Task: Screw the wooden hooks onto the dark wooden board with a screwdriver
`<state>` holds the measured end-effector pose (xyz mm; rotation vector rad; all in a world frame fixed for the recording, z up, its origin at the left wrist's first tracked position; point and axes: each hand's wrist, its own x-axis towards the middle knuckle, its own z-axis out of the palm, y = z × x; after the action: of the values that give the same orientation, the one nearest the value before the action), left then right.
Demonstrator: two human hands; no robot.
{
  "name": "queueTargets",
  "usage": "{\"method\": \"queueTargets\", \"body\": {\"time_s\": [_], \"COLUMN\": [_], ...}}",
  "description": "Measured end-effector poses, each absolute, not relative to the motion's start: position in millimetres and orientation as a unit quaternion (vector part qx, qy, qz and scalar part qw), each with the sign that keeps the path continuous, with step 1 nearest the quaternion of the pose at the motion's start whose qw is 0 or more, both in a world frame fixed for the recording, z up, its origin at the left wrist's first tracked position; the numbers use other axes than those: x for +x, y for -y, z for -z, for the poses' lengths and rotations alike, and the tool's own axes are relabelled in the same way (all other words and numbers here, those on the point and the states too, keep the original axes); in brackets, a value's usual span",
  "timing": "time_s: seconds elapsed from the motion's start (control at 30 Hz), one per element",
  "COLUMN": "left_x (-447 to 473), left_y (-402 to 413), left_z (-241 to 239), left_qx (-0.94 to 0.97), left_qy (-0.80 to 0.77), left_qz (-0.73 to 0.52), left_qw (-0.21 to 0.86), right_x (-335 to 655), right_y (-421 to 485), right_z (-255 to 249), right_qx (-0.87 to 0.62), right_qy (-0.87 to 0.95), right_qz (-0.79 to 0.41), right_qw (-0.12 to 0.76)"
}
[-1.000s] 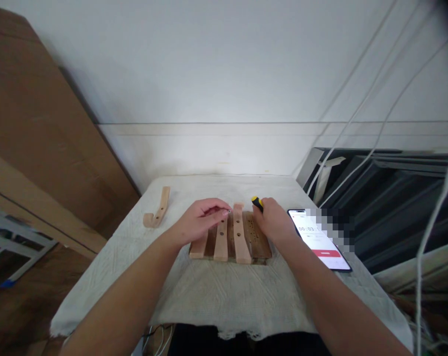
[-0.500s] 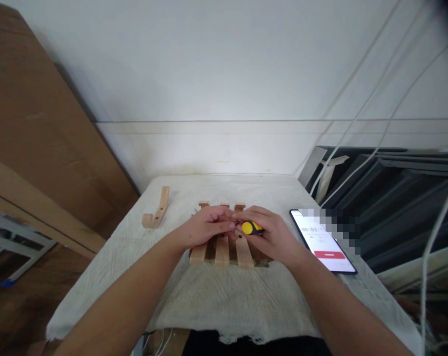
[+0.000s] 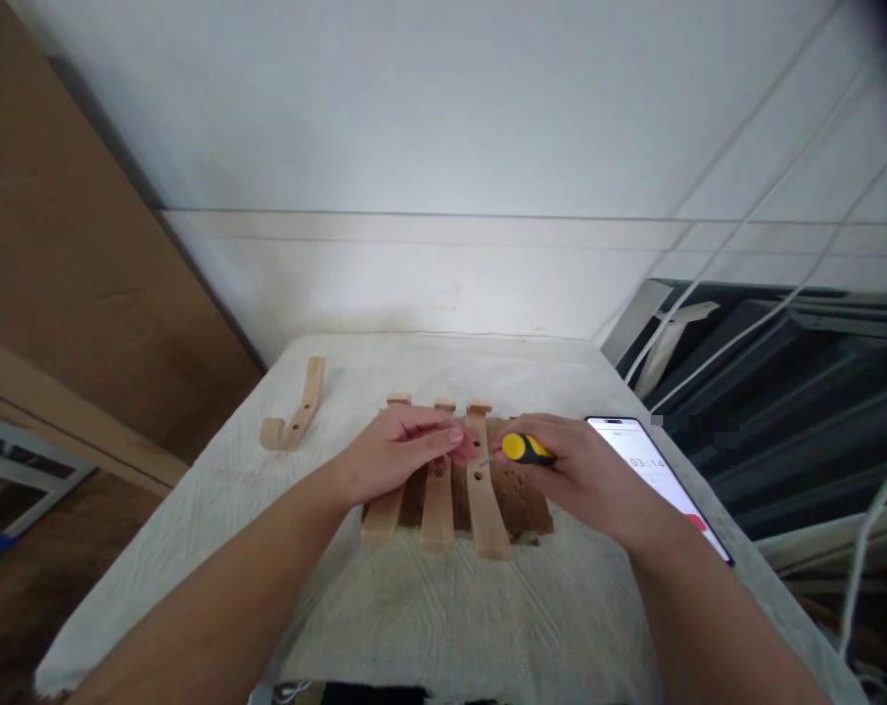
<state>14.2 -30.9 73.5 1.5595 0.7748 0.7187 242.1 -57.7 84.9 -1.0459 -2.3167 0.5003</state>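
Observation:
A dark wooden board [image 3: 521, 499] lies on the cloth-covered table [image 3: 414, 607] with three pale wooden hooks [image 3: 484, 499] laid across it. My left hand [image 3: 396, 455] rests on the hooks, its fingertips pinched near a hole in the rightmost hook; what they pinch is too small to make out. My right hand [image 3: 586, 475] grips a yellow and black screwdriver [image 3: 524, 448], whose tip points left toward the left fingertips.
A loose wooden hook [image 3: 293, 411] lies at the far left of the table. A phone [image 3: 660, 470] with a lit timer screen lies to the right, partly under my right wrist. Cardboard leans at the left. White cables hang at the right.
My right hand brought the screwdriver from the far side of the board to in front of my left fingertips and turned its tip toward them. The view has dipped slightly.

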Motion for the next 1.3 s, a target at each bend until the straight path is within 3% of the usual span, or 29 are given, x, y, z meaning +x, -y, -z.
{"method": "queueTargets", "body": {"time_s": [0.23,0.7,1.0,1.2,1.3], "left_x": [15.5,16.5,13.9,9.9,10.6], "left_y": [30.9,28.1,32.7,27.1,26.4], "left_z": [-80.3,-78.1,-88.5,-85.2,-95.4], "left_qx": [0.661,0.663,0.71,0.753,0.711], "left_qy": [-0.333,-0.313,-0.374,-0.414,-0.432], "left_qz": [-0.283,-0.298,-0.366,-0.383,-0.455], "left_qw": [0.61,0.611,0.471,0.34,0.317], "right_x": [238.9,235.3,227.7,230.7,231.8], "right_y": [54.4,59.0,56.1,53.6,53.3], "right_z": [-75.2,-69.2,-65.5,-68.5,-70.2], "right_qx": [-0.419,-0.414,-0.414,-0.405,-0.417], "right_qy": [0.872,0.882,0.884,0.868,0.863], "right_qz": [-0.185,-0.119,-0.126,-0.153,-0.145], "right_qw": [0.174,0.189,0.175,0.244,0.245]}}
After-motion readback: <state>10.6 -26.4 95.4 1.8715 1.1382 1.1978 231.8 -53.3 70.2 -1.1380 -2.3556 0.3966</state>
